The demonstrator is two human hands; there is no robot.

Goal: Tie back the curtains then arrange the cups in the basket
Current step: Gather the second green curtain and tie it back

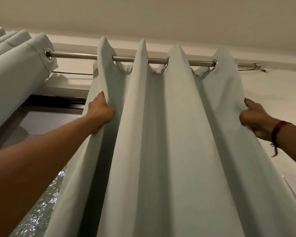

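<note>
Curtain work is at an early stage, judged from the present layout. Landmark: the curtain rod (161, 59). Below the rod hangs the right curtain panel (169, 134), spread in loose folds on its eyelets. The left hand (102, 113) is closed on the panel's edge toward the window (41, 127); the right hand (251, 120) is closed on the opposite edge, toward the rod's bracket end. A second curtain panel (15, 65) sits bunched at the rod's far end, past a bare stretch of rod. No tieback is visible on either panel, so tying remains. Cups and basket are out of view; that stage appears not yet begun.
</note>
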